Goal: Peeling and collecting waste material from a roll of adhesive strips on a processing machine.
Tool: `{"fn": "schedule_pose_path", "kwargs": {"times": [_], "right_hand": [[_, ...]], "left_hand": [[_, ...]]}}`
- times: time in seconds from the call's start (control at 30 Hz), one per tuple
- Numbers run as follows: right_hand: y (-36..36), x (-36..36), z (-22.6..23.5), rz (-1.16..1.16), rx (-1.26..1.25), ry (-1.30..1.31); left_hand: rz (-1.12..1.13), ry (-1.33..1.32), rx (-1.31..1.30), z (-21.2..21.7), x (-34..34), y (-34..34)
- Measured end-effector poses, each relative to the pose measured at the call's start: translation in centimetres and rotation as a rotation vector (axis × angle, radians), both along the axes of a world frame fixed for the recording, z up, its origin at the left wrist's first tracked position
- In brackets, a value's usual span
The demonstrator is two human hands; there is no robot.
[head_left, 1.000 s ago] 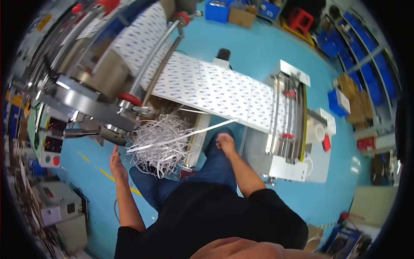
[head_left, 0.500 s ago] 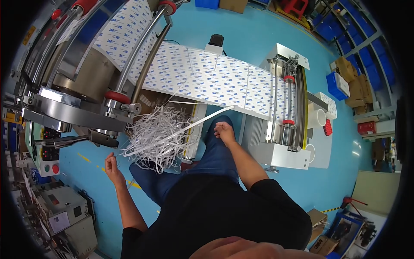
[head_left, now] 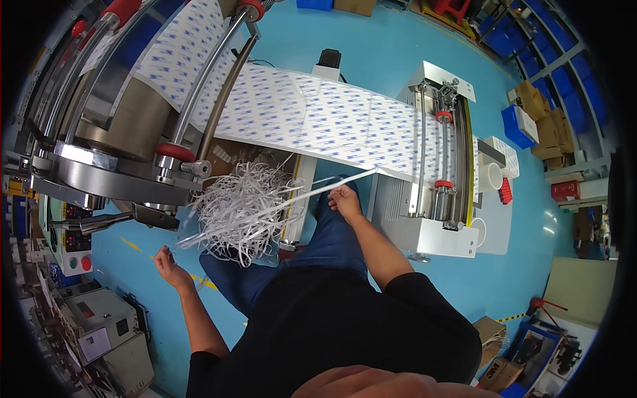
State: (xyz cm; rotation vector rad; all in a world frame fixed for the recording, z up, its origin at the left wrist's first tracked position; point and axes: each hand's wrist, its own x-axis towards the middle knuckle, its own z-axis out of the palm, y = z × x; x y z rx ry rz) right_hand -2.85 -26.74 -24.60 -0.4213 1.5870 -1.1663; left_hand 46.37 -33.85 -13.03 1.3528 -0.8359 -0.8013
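We see a long white trim strip (head_left: pixel 312 194) running across the middle of the frame, its long axis slanting from the lower left up toward the right, where it leaves the edge of the printed white web (head_left: pixel 332 123) beside the cutting unit (head_left: pixel 434 192). Our right hand (head_left: pixel 345 199) sits near the centre of the frame, just under that strip and touching it, fingers curled around it in a loose pinch rather than spread. Our left hand (head_left: pixel 169 262) is at the lower left, well apart from the right, fingers half closed and apparently pinching the thin lower end of the strip, though it is too small to tell for sure. Between the two hands lies the tangled heap of white trim waste (head_left: pixel 242 209), spilling from a cardboard box (head_left: pixel 229 154) below the rollers. The right hand is the nearer to the strip's source.
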Motion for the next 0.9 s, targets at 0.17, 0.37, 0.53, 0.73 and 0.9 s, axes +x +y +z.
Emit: {"fn": "schedule_pose_path", "kwargs": {"times": [0.17,0.37,0.53,0.73,0.9], "right_hand": [[-2.0,2.2,-0.3,-0.001,-0.007,-0.002],[-2.3,2.7,-0.3,-0.007,-0.029,-0.010],[-2.1,2.8,0.3,-0.013,-0.011,0.003],[-2.7,2.8,-0.2,-0.010,-0.021,-0.005],[-2.9,2.6,-0.3,-0.010,-0.006,0.002]], "left_hand": [[0.212,0.088,0.110,-3.1,6.3,-3.0],[0.186,0.122,0.502,-5.4,8.2,-5.0],[0.248,0.209,0.669,-4.1,7.2,-5.8],[0.323,-0.977,0.236,-5.8,10.3,-4.1],[-0.251,-1.205,-0.296,6.2,-5.4,-3.1]]}}
